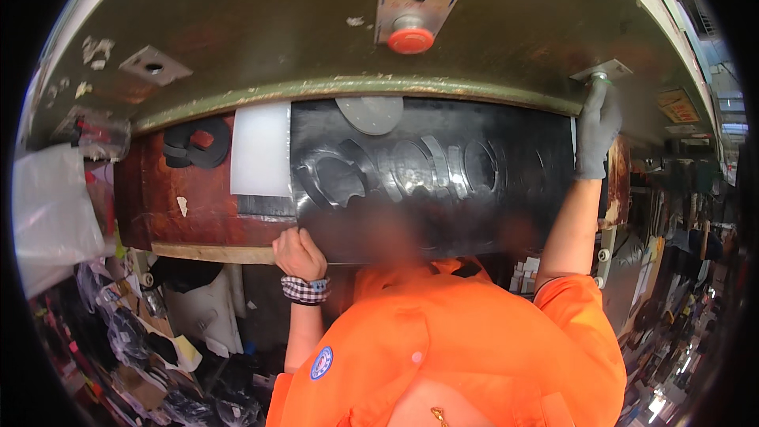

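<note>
My left hand [299, 253] is bare, with a checked band at the wrist. It is closed in a fist at the table's near edge, by the left corner of a glossy black sheet [506, 158]; what its fingers grip is hidden. Curved outlines mark the sheet's surface. My right hand [598, 130] wears a grey glove and reaches up at the right. Its closed fingertips touch a metal push button [598, 76] on the dark green machine head. A grey rounded disc [371, 113] lies on the sheet's far edge, partly under the machine.
The green machine head [277, 24] spans the far side, with a red mushroom button [410, 39]. Black curved pieces [198, 145] and a white sheet [262, 150] lie on the red-brown table [158, 213]. A plastic bag [55, 205] hangs left; clutter covers the floor.
</note>
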Action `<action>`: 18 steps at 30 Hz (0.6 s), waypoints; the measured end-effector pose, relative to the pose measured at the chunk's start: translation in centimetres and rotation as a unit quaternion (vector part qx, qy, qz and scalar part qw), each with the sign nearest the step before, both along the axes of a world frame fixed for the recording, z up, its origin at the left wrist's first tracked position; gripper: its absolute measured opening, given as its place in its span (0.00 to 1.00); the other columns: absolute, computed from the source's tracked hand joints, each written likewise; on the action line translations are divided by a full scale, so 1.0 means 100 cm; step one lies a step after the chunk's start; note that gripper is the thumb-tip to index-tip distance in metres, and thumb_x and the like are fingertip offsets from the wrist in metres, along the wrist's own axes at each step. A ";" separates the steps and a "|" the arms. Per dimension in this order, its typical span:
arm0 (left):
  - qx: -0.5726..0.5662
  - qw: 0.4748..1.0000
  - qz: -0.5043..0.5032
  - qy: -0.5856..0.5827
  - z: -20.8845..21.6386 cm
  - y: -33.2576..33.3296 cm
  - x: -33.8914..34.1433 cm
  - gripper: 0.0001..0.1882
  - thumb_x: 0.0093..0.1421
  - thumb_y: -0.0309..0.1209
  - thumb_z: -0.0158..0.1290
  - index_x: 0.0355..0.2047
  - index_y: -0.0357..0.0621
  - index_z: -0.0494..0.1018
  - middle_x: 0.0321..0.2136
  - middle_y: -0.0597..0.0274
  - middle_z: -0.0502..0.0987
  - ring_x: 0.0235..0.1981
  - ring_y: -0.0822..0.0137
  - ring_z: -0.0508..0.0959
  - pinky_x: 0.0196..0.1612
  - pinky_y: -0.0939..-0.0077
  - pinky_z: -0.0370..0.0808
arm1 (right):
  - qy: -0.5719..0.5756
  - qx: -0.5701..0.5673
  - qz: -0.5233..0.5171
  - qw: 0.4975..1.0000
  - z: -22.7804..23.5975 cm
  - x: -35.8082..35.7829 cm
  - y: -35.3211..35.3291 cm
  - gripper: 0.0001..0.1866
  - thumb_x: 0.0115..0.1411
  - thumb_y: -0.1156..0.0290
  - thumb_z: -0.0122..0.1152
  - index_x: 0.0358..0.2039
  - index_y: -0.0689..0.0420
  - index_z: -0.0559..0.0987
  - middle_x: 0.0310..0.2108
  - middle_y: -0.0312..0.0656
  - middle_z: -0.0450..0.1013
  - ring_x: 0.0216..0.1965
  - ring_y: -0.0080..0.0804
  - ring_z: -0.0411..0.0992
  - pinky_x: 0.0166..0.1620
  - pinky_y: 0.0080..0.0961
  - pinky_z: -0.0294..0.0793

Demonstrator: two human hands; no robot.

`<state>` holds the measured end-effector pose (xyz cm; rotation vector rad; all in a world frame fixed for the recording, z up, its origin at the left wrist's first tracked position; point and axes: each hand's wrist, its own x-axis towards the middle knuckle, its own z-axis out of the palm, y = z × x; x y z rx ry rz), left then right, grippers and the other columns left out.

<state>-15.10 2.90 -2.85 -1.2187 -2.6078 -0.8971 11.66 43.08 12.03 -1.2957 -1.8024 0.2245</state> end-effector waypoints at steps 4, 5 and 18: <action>-0.012 1.000 0.023 0.008 -0.004 0.045 -0.029 0.10 0.66 0.29 0.47 0.29 0.37 0.71 0.23 0.46 0.73 0.27 0.43 0.73 0.35 0.54 0.67 | -0.014 0.070 -0.006 0.997 -0.019 0.001 0.015 0.12 0.70 0.67 0.53 0.33 0.62 0.74 0.26 0.41 0.66 0.27 0.29 0.62 0.34 0.26 0.67; -0.039 0.999 0.031 -0.002 -0.004 0.052 -0.033 0.10 0.67 0.29 0.47 0.29 0.37 0.71 0.23 0.46 0.73 0.26 0.43 0.72 0.34 0.54 0.67 | 0.000 0.076 0.015 0.997 -0.026 0.006 0.015 0.12 0.71 0.67 0.53 0.33 0.62 0.74 0.26 0.41 0.66 0.27 0.29 0.63 0.34 0.27 0.67; -0.014 0.999 0.036 -0.025 -0.014 0.040 -0.037 0.13 0.70 0.32 0.45 0.29 0.39 0.68 0.23 0.44 0.73 0.27 0.41 0.72 0.35 0.51 0.67 | -0.060 -0.239 -0.177 0.953 -0.130 0.164 -0.055 0.24 0.64 0.53 0.62 0.45 0.64 0.80 0.40 0.52 0.80 0.44 0.44 0.78 0.49 0.34 0.74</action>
